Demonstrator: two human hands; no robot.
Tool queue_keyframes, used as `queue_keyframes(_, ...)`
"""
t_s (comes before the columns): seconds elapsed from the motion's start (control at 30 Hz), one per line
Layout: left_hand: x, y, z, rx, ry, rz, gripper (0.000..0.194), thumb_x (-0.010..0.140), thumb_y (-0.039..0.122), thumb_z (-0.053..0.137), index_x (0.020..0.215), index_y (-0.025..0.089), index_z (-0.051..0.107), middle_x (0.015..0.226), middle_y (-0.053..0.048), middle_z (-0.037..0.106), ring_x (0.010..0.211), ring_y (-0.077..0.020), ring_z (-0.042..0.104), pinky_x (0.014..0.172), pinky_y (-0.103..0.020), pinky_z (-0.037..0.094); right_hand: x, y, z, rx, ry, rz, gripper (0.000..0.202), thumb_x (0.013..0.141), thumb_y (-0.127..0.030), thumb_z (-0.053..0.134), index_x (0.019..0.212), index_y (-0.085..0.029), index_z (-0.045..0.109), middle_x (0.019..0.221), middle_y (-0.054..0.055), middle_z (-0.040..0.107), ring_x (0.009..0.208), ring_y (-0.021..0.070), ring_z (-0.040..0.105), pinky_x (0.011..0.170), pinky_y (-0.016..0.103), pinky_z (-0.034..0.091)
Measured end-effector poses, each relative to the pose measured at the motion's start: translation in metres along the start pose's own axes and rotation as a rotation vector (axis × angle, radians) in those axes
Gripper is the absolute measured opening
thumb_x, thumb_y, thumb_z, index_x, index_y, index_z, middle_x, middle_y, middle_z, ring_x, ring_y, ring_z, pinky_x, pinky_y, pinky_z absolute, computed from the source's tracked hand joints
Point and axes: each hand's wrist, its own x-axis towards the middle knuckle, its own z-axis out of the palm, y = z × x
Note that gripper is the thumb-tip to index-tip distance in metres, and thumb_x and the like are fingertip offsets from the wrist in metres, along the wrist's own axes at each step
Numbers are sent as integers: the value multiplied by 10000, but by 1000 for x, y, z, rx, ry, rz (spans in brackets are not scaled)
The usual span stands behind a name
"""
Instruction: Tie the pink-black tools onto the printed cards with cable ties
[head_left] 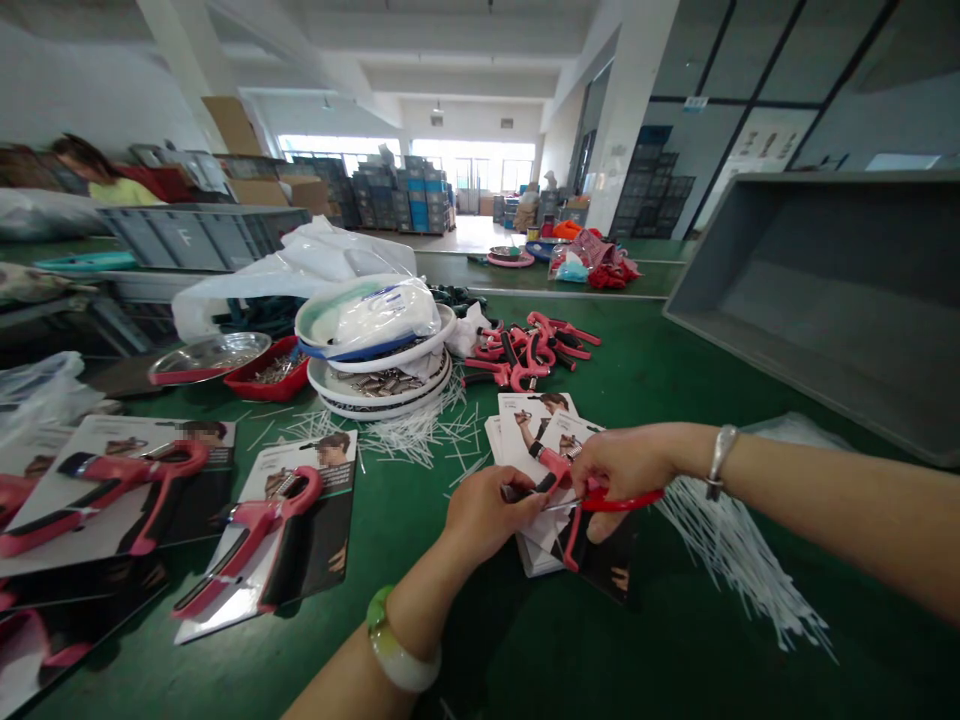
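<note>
My right hand (626,470) is closed around red-handled scissors (626,502), their silver tip pointing left. Below them lies a pink-and-black hand grip exerciser (553,466) on a printed backing card (611,575), partly hidden by my fingers. My left hand (491,512) pinches one handle of this exerciser, close to the scissors' tip. The card rests on a stack of similar cards (517,420). Left of my hands, another exerciser (255,525) lies on its card (330,540), and several more carded ones overlap at the far left.
White zip ties (742,560) lie in a bundle at right, with others (420,435) scattered by stacked white bowls (382,395). Loose exercisers (525,350) are piled behind the cards. A large grey bin (825,270) stands at right; a red tray (274,375) holds small metal parts.
</note>
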Motion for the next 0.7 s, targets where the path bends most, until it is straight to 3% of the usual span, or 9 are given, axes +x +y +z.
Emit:
queue_keyframes(0.23,7,-8,0,-177,-82,-12,298,703,472,649,791,194,711,622,17,638,544,-111,530,485,-215,304,8,2,-7,12,-73,-10,512,528,-547,757,885,-186,689,708,-20,579,617,125,485,522,223,347)
queue_keyframes(0.47,12,-16,4,-220,-67,22,332,691,501,664,798,190,709,622,16,633,542,-105,521,476,-208,307,9,11,0,114,-114,-121,406,634,-504,707,819,-144,666,644,-32,541,565,90,453,507,203,329)
queue_keyframes(0.6,10,-17,3,-177,-62,42,361,718,537,630,825,201,707,664,7,652,569,-116,539,485,-212,328,-7,17,8,195,-141,-85,400,616,-498,714,816,-158,644,596,-41,512,509,84,431,465,203,316)
queue_keyframes(0.7,4,-17,-2,-89,-49,139,370,724,513,645,933,213,697,795,-11,682,659,-138,579,577,-227,403,-32,24,17,370,-78,-4,383,656,-496,666,888,-194,631,611,-33,527,471,79,424,447,213,318)
